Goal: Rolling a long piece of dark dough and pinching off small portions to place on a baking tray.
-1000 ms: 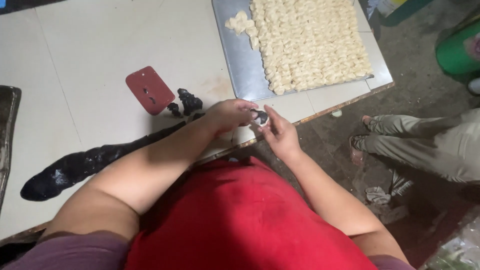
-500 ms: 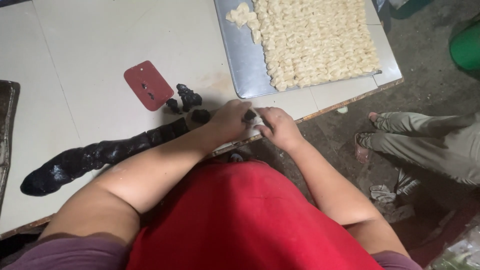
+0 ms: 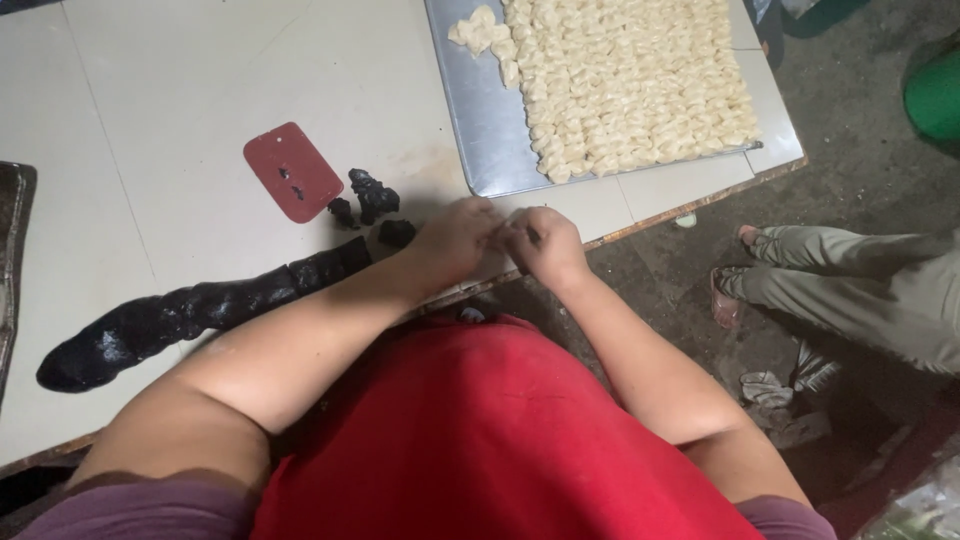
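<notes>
Meeting at the table edge just below the metal tray, the left hand and right hand pinch together around something hidden between the fingers; whether they grip it cannot be told. The black roll lies left of them.

Small food-making workshop: metal tray packed with rows of dumplings, worn worktable, dirt floor.
</notes>
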